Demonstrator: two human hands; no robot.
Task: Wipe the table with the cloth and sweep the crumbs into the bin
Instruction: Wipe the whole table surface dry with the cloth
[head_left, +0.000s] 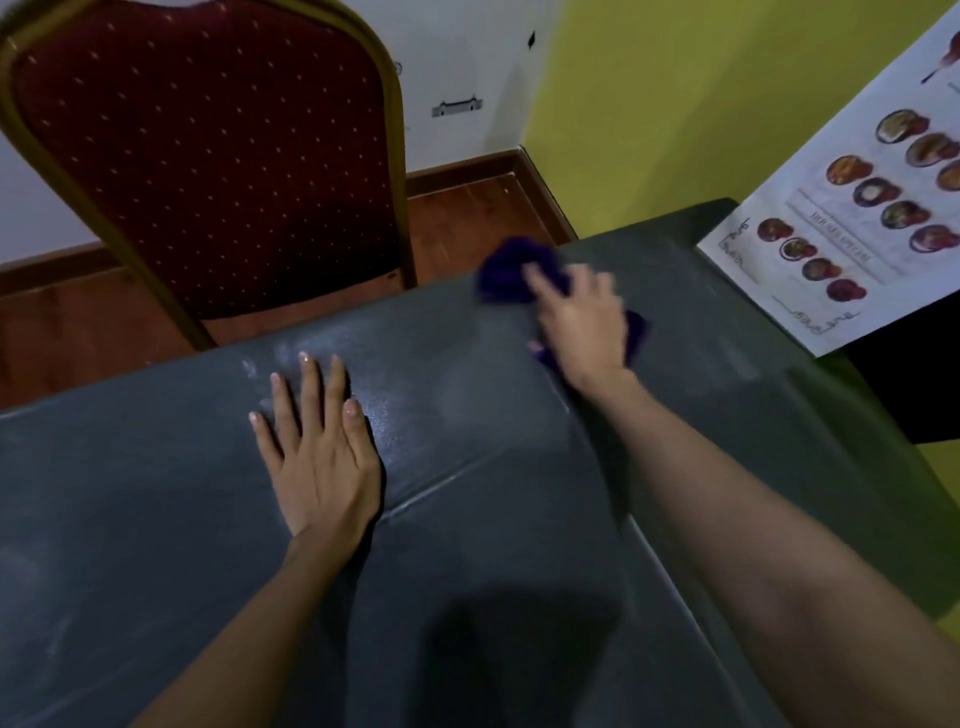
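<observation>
Cloth (511, 270) is purple and bunched up at the far edge of the dark worktop (467, 519), pinned under the right hand (584, 325), whose fingers press down on it, blurry. Left hand (317, 447) lies flat on the worktop nearer in, fingers spread, holding nothing. Red chair (208, 171) stands beyond the far edge, menu poster (852, 223) on the right.
</observation>
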